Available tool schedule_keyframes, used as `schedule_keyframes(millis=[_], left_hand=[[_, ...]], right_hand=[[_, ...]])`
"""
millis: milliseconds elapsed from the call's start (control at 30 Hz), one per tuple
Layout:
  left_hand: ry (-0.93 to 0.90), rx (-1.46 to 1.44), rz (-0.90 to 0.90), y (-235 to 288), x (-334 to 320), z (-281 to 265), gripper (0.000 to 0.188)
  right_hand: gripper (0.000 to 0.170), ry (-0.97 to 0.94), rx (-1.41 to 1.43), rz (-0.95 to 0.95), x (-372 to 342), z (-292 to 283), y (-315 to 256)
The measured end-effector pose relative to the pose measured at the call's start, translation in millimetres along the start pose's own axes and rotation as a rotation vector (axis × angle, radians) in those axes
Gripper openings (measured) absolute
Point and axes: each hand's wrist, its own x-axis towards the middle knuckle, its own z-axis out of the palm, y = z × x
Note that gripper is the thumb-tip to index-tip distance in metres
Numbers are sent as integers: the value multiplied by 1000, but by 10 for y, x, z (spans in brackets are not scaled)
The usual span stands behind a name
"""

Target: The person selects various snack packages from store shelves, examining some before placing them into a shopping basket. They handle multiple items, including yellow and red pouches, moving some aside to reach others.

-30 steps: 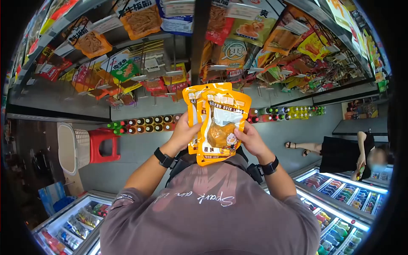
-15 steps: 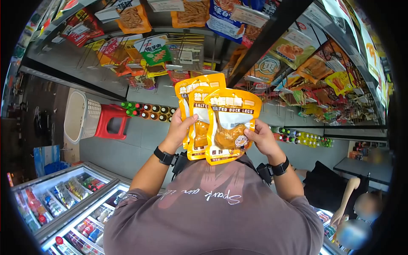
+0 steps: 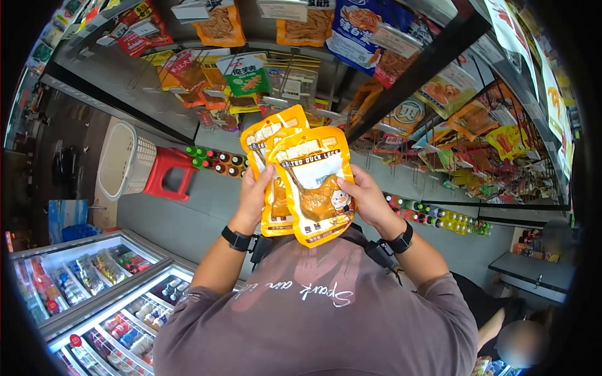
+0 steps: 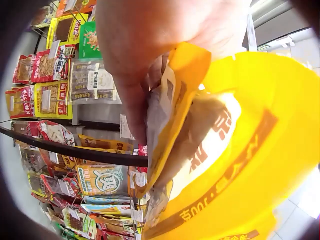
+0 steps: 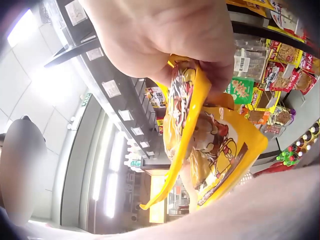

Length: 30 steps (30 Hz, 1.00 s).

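In front of the shirt, both hands hold yellow-orange pouches of salted duck legs. The front duck leg pouch [image 3: 316, 194] faces up, with a brown leg behind its clear window and a small cartoon duck at the lower right. Behind its left side, more of the same pouches [image 3: 257, 135] stick out, partly hidden. My left hand [image 3: 252, 197] grips the rear pouches at their left edge, thumb on top. At the right edge of the front pouch, my right hand [image 3: 371, 199] pinches it between thumb and fingers. The right wrist view shows pouch edges [image 5: 200, 100] tucked under that hand.
Racks of hanging snack packs [image 3: 244, 75] stand ahead. Drink bottles [image 3: 219, 161] line the floor below. At left are a red stool [image 3: 169, 174], a pale basket [image 3: 128, 160] and lit freezers [image 3: 122, 313]. Another person [image 3: 501, 319] is close at the lower right.
The pouches were fanned out half a second ago; now the front one has slid left over the others. Both hands have shifted slightly left. The head view has turned, and the other person is nearer.
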Motion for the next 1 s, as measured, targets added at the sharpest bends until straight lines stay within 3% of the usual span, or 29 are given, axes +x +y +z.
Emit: schedule_keyframes(millis=[267, 533, 633, 667, 867, 933, 1000], left_hand=[[-134, -111, -40, -15, -94, -191, 43], [-139, -144, -60, -18, -117, -353, 53], [-182, -89, -45, -56, -145, -399, 62], [-179, -45, -17, -59, -154, -382, 65], [-133, -149, -162, -29, -140, -232, 50], [-49, -231, -169, -3, -196, -182, 51], [27, -149, -17, 71, -241, -100, 52]], right_hand=[[21, 53, 51, -43, 151, 317, 35], [20, 50, -40, 3, 216, 372, 194], [26, 38, -271, -22, 150, 418, 191], [28, 38, -471, -46, 116, 394, 194], [37, -131, -543, -87, 153, 262, 169], [44, -207, -48, 38, 203, 297, 117], [55, -255, 101, 116, 259, 352, 31]])
